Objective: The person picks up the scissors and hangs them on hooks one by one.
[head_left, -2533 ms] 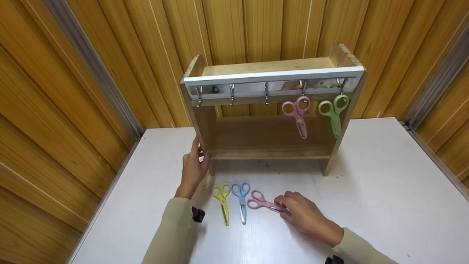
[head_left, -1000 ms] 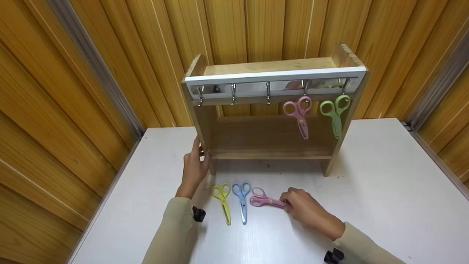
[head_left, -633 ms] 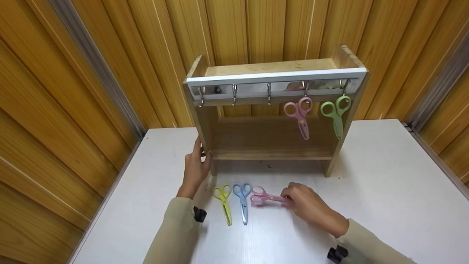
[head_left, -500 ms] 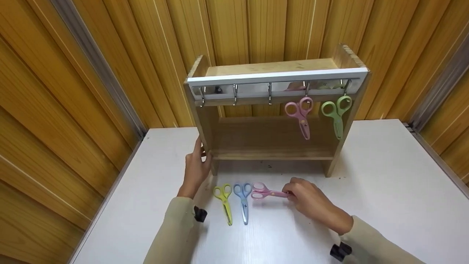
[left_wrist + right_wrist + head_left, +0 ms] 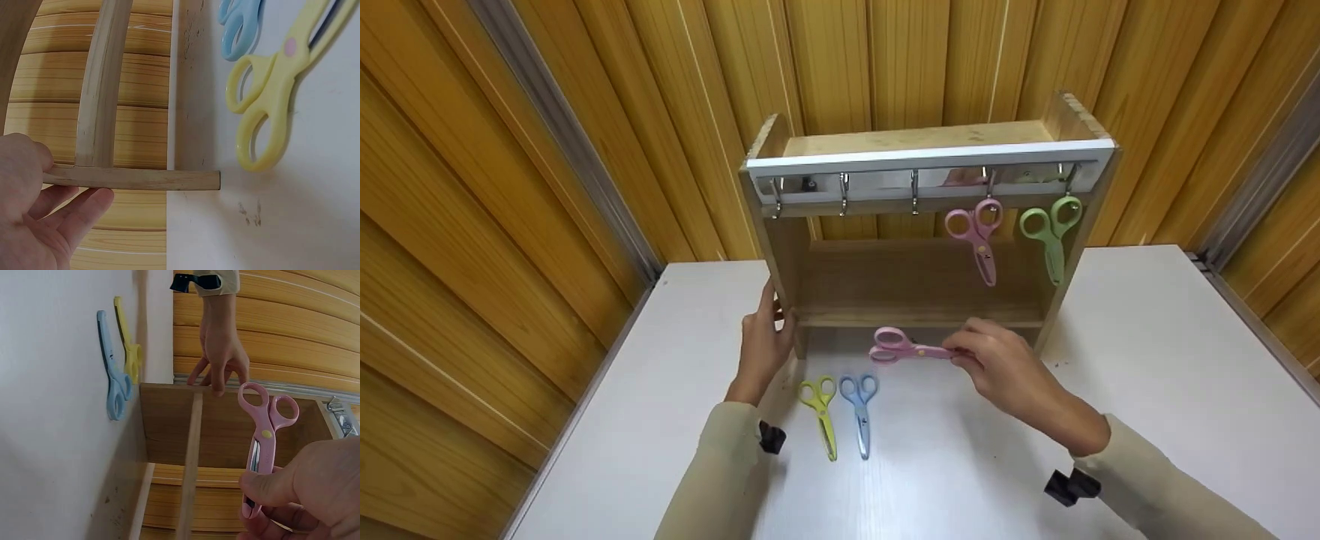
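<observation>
Pink scissors [image 5: 911,349] are pinched by the blade end in my right hand [image 5: 1012,371], raised off the table with their handles pointing left. In the right wrist view the thumb presses on the blades of these pink scissors [image 5: 263,422]. My left hand [image 5: 765,345] grips the left side panel of a wooden rack [image 5: 922,319], thumb on one face and fingers on the other, as the left wrist view shows. Yellow scissors [image 5: 821,416] and blue scissors [image 5: 859,416] lie side by side on the table, handles toward the rack.
A metal hook rail [image 5: 877,180] runs along the rack's upper front. Another pair of pink scissors [image 5: 979,240] and green scissors [image 5: 1050,236] hang from its two right hooks; the three left hooks [image 5: 844,195] hold nothing. Wood-patterned walls [image 5: 840,60] enclose the white table [image 5: 1155,360].
My right hand has taken hold of the pink scissors by the blades, lifted them from the table and moved them up toward the rack. The left hand stays on the side panel.
</observation>
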`<move>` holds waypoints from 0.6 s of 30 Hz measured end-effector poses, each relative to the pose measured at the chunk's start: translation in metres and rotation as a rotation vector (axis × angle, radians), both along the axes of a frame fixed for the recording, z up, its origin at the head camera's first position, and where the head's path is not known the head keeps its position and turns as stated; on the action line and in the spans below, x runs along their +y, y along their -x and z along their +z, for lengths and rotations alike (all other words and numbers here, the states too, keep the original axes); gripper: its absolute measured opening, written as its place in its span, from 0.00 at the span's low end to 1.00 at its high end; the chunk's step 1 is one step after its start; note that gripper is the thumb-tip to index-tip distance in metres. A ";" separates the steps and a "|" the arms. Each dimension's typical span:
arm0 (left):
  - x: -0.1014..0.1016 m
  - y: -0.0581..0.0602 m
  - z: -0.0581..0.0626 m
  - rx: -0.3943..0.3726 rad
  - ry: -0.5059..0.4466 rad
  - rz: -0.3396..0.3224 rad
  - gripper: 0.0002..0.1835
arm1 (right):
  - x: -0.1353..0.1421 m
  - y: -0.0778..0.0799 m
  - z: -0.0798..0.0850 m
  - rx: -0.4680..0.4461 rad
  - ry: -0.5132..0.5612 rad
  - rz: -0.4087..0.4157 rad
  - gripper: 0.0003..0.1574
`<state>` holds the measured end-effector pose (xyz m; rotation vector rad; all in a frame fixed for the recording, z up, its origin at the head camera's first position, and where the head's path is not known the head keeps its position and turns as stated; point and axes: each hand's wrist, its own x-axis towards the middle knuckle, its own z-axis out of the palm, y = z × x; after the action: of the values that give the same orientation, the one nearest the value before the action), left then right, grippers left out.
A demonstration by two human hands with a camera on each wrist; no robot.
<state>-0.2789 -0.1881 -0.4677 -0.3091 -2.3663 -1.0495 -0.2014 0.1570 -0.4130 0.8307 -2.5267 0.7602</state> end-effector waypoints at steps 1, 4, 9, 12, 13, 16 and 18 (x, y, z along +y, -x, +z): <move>0.000 0.000 0.000 0.004 -0.002 -0.002 0.37 | 0.000 0.000 0.003 0.017 0.015 0.002 0.12; 0.000 0.000 0.000 0.003 -0.008 -0.009 0.37 | 0.001 0.001 0.013 0.057 0.067 0.008 0.13; 0.000 0.001 0.001 -0.032 -0.019 -0.004 0.38 | -0.001 0.004 0.025 0.114 0.159 0.029 0.15; 0.000 0.001 0.000 -0.051 -0.025 -0.001 0.38 | -0.003 0.005 0.029 0.138 0.202 0.044 0.15; 0.000 0.000 0.001 -0.056 -0.025 -0.002 0.38 | -0.004 0.005 0.030 0.143 0.217 0.045 0.15; 0.000 0.000 0.001 -0.058 -0.032 -0.013 0.38 | -0.006 0.005 0.034 0.146 0.269 0.042 0.15; -0.001 0.000 0.001 -0.055 -0.036 -0.015 0.38 | -0.007 0.006 0.037 0.142 0.307 0.035 0.15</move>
<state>-0.2785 -0.1886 -0.4662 -0.2891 -2.3941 -1.1191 -0.2076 0.1498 -0.3763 0.7929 -2.2027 1.0300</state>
